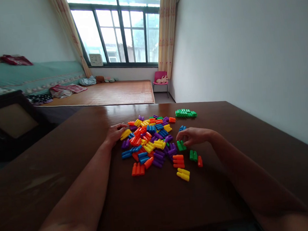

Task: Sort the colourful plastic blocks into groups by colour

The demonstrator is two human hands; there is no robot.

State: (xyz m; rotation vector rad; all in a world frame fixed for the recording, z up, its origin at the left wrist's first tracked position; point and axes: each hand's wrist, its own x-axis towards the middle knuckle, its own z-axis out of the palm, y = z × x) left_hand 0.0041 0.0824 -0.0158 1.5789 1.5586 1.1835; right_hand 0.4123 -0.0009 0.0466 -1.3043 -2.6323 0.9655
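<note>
A heap of plastic bullet-shaped building blocks [148, 136] in orange, yellow, blue, purple and green lies on the brown table [149, 203]. My left hand [116, 132] rests at the heap's left edge, fingers loosely stretched beside a yellow block [125, 134], holding nothing that I can see. On the right, my right hand [193, 136] reaches down with its fingers closed at a green block [181, 145]; the grip is partly hidden. Behind this hand a blue block [182, 128] shows. Closer to me lie another green block [193, 155], a small orange block [200, 161] and a yellow block [183, 174].
Joined green blocks [186, 113] form a group at the table's far right. Beyond the table stand a low bed [120, 91] and a pink chair [160, 76] below the window. A white wall [244, 46] runs along the right side.
</note>
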